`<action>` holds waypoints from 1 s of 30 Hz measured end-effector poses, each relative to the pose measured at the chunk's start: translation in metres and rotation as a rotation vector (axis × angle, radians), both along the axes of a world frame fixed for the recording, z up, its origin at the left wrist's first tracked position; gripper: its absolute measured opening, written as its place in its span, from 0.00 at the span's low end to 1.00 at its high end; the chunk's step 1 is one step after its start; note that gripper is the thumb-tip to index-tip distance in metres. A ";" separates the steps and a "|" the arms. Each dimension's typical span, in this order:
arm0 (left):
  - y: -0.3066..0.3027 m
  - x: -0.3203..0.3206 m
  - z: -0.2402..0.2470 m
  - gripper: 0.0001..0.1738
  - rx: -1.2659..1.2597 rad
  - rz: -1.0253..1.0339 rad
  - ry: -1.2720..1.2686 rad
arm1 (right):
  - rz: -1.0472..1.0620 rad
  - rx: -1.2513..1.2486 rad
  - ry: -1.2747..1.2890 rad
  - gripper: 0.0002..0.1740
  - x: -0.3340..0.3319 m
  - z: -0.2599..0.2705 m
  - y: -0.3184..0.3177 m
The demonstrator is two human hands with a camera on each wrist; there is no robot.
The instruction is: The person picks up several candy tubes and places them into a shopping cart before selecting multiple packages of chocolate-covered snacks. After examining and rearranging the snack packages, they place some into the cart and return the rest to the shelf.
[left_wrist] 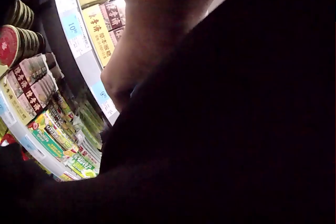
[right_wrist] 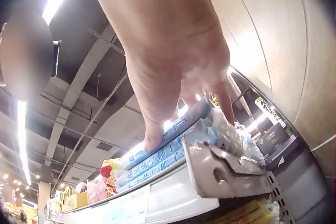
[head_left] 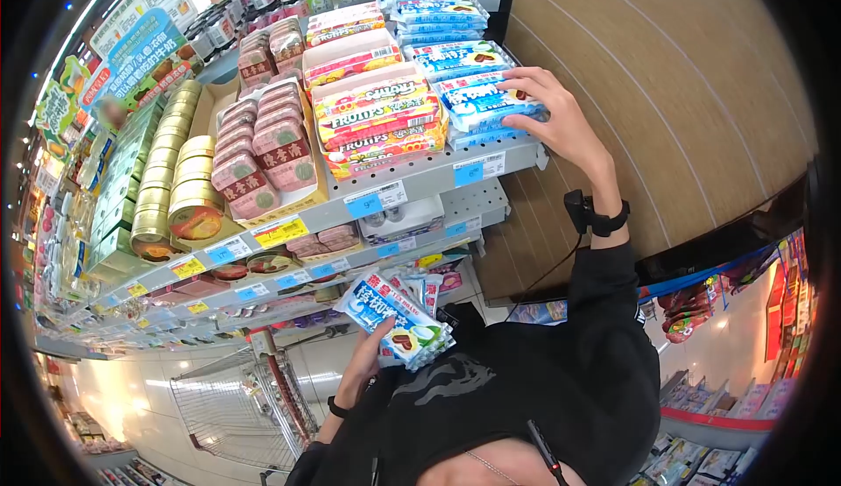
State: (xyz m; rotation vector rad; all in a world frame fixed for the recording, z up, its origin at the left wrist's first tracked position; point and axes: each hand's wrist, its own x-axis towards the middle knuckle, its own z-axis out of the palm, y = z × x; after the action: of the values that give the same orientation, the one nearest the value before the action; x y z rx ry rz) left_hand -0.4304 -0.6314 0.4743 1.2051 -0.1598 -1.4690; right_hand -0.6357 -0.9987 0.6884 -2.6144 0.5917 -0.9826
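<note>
My right hand is at the right end of the top shelf, over a front stack of blue-and-white snack packets. Its thumb lies along the near side of the top packet, while the fingers reach over to the far side. Low in front of my chest, my left hand grips a fanned bundle of similar blue-and-white packets. The left thumb lies across the bundle's face; the other fingers are hidden. Dark cloth covers most of the left wrist view.
Left of the stack stand Frutips boxes, pink packs and gold tins. Price tags line the shelf edge. A brown panel rises close on the right. Below stands a wire shopping cart.
</note>
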 end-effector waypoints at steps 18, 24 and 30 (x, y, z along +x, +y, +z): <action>-0.015 0.000 0.011 0.25 -0.039 -0.070 -0.006 | -0.267 -0.343 -0.372 0.15 -0.006 -0.020 0.047; -0.028 -0.013 0.012 0.24 -0.168 -0.032 -0.154 | 0.186 0.413 -0.007 0.12 -0.013 -0.103 0.179; -0.063 -0.026 0.032 0.29 -0.351 -0.150 -0.441 | 0.058 0.827 0.021 0.31 -0.013 -0.120 0.208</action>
State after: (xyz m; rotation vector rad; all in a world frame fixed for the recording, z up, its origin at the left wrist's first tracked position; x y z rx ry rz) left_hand -0.4569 -0.6943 0.5062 1.2258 -0.7892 -1.2159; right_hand -0.6490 -0.7909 0.5686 -1.8878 0.7257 -0.5225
